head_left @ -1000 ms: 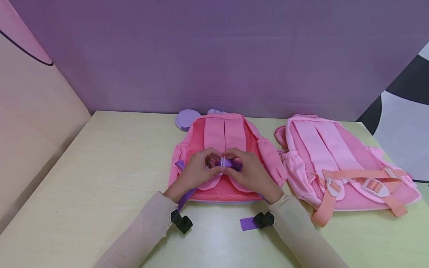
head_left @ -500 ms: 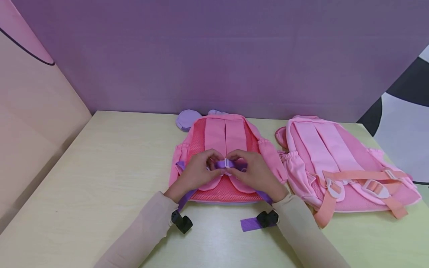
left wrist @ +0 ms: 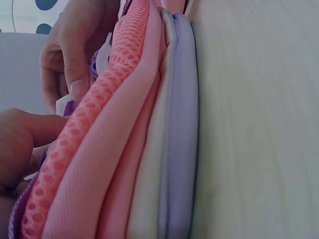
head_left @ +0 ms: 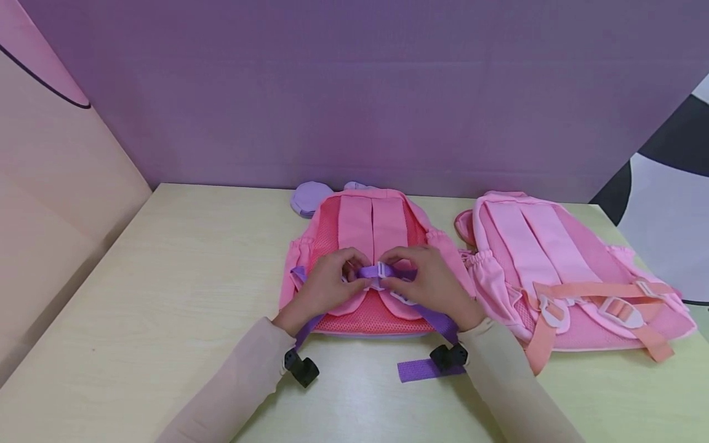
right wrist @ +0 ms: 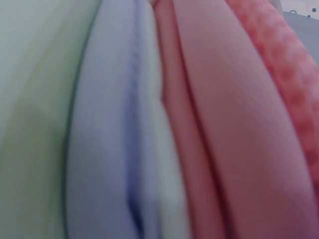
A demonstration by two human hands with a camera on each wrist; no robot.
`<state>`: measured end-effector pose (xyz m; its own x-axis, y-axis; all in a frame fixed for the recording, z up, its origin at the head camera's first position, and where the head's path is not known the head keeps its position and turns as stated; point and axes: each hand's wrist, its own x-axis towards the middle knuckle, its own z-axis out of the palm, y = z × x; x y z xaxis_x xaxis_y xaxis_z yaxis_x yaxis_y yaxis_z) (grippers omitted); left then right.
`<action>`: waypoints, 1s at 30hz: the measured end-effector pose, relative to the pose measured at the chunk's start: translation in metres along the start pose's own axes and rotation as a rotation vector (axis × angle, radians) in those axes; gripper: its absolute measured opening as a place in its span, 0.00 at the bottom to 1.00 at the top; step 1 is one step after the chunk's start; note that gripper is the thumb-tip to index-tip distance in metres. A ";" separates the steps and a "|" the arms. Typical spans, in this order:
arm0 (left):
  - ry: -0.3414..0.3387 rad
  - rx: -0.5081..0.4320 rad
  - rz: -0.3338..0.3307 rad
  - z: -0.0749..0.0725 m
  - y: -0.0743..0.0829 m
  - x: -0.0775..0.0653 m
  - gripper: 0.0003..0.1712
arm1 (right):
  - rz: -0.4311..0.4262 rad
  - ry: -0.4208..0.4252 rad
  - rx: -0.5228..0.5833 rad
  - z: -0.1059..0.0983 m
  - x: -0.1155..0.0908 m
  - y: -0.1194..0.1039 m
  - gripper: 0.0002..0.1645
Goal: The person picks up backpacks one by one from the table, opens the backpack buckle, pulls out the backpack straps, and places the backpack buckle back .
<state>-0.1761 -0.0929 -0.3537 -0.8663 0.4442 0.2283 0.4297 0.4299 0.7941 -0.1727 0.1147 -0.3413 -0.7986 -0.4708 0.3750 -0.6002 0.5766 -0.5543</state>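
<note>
A pink backpack (head_left: pixel 354 224) lies with its strap side up in the head view. Across its lower middle runs a purple chest strap (head_left: pixel 368 271) bearing a white slider buckle (head_left: pixel 381 270). My left hand (head_left: pixel 327 283) pinches the strap left of this buckle. Thumb and forefinger of my right hand (head_left: pixel 432 280) pinch at the buckle's right side, where the fingers partly cover the strap. The left wrist view has both hands close together above the backpack's layered edge (left wrist: pixel 124 129). Only the blurred bag side (right wrist: pixel 234 119) appears in the right wrist view, without a hand.
A second, lighter pink backpack (head_left: pixel 554 246) with orange straps (head_left: pixel 595 287) lies on the right. A round lilac piece (head_left: pixel 311 198) shows behind the first one. One purple strap end (head_left: pixel 418 370) lies on the wooden table (head_left: pixel 194 295). A purple wall (head_left: pixel 354 92) stands behind.
My right hand has moved to the right, and the white slider buckle has shifted rightward with it. More purple strap shows between the hands. The left hand stays nearly still.
</note>
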 end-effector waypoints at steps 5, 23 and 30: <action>0.008 0.013 0.005 0.001 0.002 0.000 0.13 | -0.004 0.011 -0.021 -0.006 0.000 -0.005 0.18; -0.002 0.049 -0.009 0.003 0.000 0.000 0.13 | 0.032 -0.039 -0.080 -0.028 -0.002 -0.004 0.17; -0.002 0.057 -0.004 0.004 0.000 0.000 0.13 | 0.087 -0.024 -0.099 -0.039 -0.004 -0.002 0.19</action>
<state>-0.1754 -0.0897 -0.3559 -0.8674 0.4444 0.2240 0.4404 0.4758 0.7614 -0.1695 0.1414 -0.3128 -0.8473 -0.4313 0.3101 -0.5311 0.6786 -0.5073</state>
